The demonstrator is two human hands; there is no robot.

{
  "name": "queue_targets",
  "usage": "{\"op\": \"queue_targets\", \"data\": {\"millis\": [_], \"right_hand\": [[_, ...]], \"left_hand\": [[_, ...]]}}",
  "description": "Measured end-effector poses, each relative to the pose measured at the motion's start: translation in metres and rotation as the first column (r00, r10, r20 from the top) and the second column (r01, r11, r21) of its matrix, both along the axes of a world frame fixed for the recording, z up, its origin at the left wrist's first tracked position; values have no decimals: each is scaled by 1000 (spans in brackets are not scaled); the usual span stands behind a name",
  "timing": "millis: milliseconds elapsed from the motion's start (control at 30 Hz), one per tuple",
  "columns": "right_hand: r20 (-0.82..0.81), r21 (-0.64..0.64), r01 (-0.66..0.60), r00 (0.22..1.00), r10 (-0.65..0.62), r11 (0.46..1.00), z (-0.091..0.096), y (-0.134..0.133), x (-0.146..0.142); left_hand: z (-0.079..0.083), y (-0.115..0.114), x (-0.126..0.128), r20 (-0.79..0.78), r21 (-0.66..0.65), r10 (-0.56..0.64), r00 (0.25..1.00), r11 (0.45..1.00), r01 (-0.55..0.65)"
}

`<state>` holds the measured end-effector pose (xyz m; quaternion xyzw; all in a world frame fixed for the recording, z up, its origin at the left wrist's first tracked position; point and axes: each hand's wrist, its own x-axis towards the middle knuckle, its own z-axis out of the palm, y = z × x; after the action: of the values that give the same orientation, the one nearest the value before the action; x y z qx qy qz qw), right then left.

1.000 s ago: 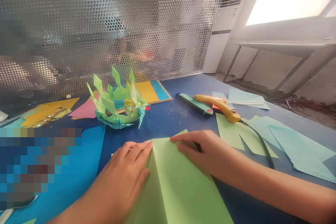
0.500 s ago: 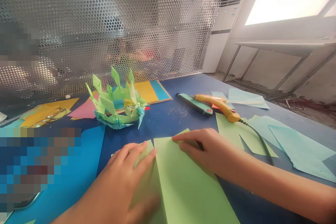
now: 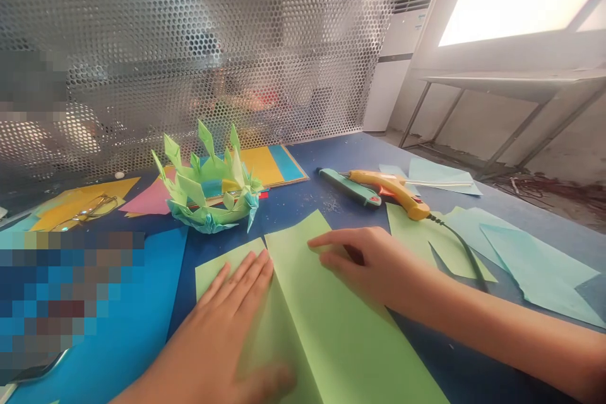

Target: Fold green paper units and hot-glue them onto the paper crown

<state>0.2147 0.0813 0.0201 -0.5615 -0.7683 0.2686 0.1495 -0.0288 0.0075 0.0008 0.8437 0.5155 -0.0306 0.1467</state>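
Observation:
A light green paper sheet point(image 3: 331, 328) lies on the blue table in front of me, creased lengthwise down its middle. My left hand point(image 3: 222, 328) lies flat on its left half, fingers stretched out and close together. My right hand point(image 3: 369, 262) rests on the sheet's upper right part, index finger pointing left along the paper, the other fingers curled; it holds nothing that I can see. A spiky folded paper crown point(image 3: 208, 192) in green and teal stands just beyond the sheet.
An orange glue gun point(image 3: 395, 192) with a black cord and a teal utility knife point(image 3: 350, 188) lie to the right. Green and pale blue paper pieces point(image 3: 521, 252) cover the right side. Coloured sheets point(image 3: 269, 164) and spectacles point(image 3: 83, 213) sit by the perforated metal screen point(image 3: 189, 44). A blue sheet point(image 3: 142, 322) lies left.
The green sheet has been spread open: its far edge now reaches further from me and its left half lies flatter. My left hand slid down along it; my right hand barely moved.

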Motion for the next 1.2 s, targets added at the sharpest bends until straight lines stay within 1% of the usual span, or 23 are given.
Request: {"op": "queue_targets", "data": {"millis": [67,133,267,300,400,467,500,533,633,733,800,867,933,1033,1100,1200], "right_hand": [[4,2,-8,1000,8,1000,1,0,1],[8,2,-16,1000,16,1000,3,0,2],[27,1,-12,1000,12,1000,7,2,4],[31,-1,-9,999,9,1000,7,2,5],[38,-13,-3,999,4,1000,8,4,5],[38,-23,-3,999,4,1000,8,4,6],[37,-28,-4,999,5,1000,8,4,6],[35,-33,-7,999,8,999,8,4,7],[33,-41,-11,999,12,999,8,4,8],[32,-27,-9,999,10,1000,8,4,9],[31,-9,-9,999,9,1000,9,4,9],[32,2,-12,999,12,1000,9,3,9],[38,-3,-18,999,18,1000,9,2,8],[43,-23,-26,999,26,999,8,2,9],[39,-37,-31,999,33,999,8,2,10],[38,-56,-33,999,35,998,9,4,13]], "left_hand": [[-1,1,0,39,38,-31,999,999,30],[2,0,-1,54,72,-51,997,996,47],[11,-5,0,-17,93,-71,997,993,72],[12,-6,1,-33,108,-87,996,990,91],[12,-9,6,-78,123,-187,979,973,196],[12,-8,10,-104,92,-250,963,961,260],[12,-7,13,-114,66,-261,959,961,270],[12,-5,15,-122,36,-257,959,964,263],[16,-2,20,-148,-43,-192,970,981,188],[21,-2,19,-157,-84,-145,977,988,133],[22,-2,16,-135,-67,-93,987,994,85],[20,-3,13,-88,-6,-34,996,999,34],[17,-3,10,-38,28,-31,999,999,32],[13,-3,8,-10,3,-22,1000,1000,22],[13,-3,8,5,-10,-18,1000,1000,18],[14,-4,6,25,12,-33,999,999,32]]}}
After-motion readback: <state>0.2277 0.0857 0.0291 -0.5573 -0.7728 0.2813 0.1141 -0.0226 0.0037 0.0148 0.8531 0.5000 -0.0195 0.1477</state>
